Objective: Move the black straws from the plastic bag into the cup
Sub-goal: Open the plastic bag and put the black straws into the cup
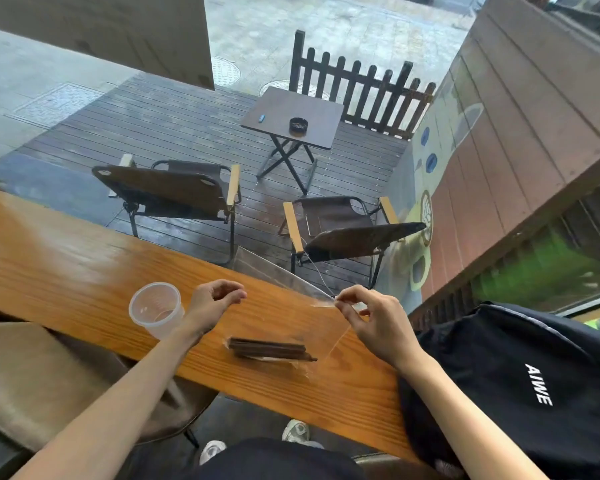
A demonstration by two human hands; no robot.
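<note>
Cup (156, 309) left of bagged straws (269, 351)

Soft, even daylight comes in from the deck at twelve o'clock. A pale sheen of glare lies across the wooden counter (84, 258) toward nine o'clock. Shadows are faint. Wide-angle bending bows the edges; the wall panels (520, 133) at three o'clock lean, slightly smeared.

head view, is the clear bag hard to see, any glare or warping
In the head view the plastic bag is nearly invisible, traced only by faint edge highlights where the right hand pinches it; pale glare washes the wooden counter left of the cup; the wide-angle lens bends the counter edges and tilts the chairs outside.
</note>
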